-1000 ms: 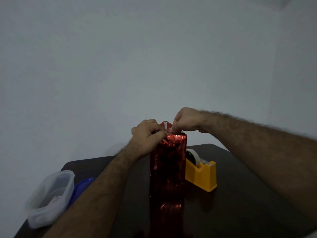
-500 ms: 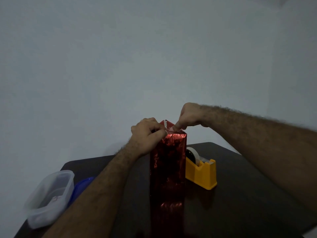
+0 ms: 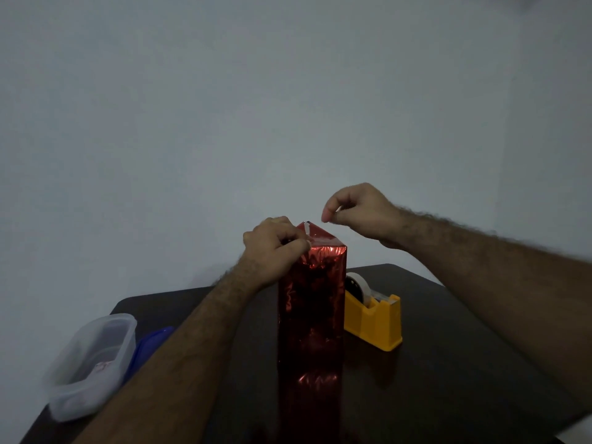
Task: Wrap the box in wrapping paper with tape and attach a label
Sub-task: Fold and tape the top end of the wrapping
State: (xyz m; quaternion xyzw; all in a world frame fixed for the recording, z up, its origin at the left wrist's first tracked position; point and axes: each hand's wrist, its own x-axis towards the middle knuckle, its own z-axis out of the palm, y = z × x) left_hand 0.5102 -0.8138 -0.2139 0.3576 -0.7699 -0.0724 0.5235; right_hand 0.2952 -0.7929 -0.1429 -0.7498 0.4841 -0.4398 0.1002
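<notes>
Shiny red box (image 3: pixel 311 302); yellow tape dispenser (image 3: pixel 374 322).

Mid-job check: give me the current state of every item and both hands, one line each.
Wrapped box: upright on the table, red foil on, top flap sticking up.
Left hand: pinching the paper at the box's top edge.
Right hand: raised clear of the box, fingers curled; contents unclear.
Tape dispenser: standing right of the box, roll loaded.
Plastic container: lid off.
Blue lid: lying beside the container.

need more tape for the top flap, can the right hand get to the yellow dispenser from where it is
Probably yes: the right hand hovers apart from the box, and the tape dispenser sits uncovered below it on the table.
</notes>
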